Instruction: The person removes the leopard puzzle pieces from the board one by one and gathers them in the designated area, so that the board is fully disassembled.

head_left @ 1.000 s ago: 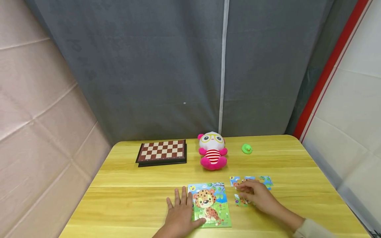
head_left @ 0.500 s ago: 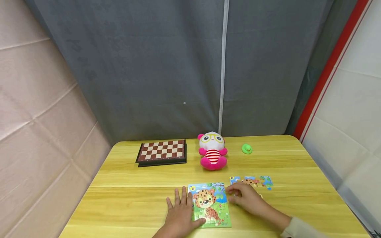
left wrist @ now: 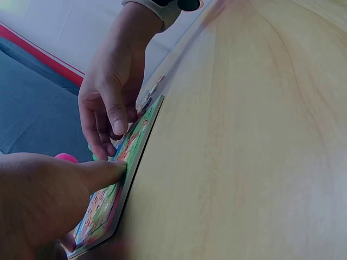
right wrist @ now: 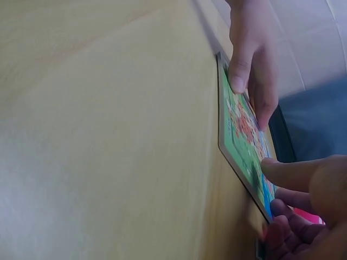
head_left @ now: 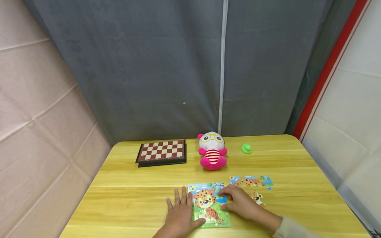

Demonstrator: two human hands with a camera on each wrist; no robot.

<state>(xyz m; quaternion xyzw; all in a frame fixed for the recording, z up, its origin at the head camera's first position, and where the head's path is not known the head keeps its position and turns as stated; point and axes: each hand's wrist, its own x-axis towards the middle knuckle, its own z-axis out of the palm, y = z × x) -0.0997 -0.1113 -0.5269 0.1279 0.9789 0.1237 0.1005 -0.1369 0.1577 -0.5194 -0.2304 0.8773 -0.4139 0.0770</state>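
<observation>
A jigsaw puzzle [head_left: 205,198] of a spotted leopard cub lies flat on the wooden table, in a thin tray with a green border. My left hand [head_left: 180,213] rests spread at its left edge; the thumb [left wrist: 111,172] presses on the picture's lower part. Over the puzzle's right side, my right hand [head_left: 241,203] bends thumb and fingers round a puzzle piece, mostly hidden beneath them. Loose puzzle pieces [head_left: 250,182] with sky and spots lie beyond that hand, and another puzzle piece [head_left: 257,197] with brown and white lies beside it.
At the back of the table [head_left: 134,198] stand a folded chessboard [head_left: 162,152], a pink and white plush toy [head_left: 212,152] and a small green rubber duck [head_left: 246,148]. A grey curtain [head_left: 163,72] hangs behind, with pale sheets at both sides.
My right hand has moved left from the loose pieces onto the puzzle's right side, uncovering a brown and white piece. The left hand has stayed in place.
</observation>
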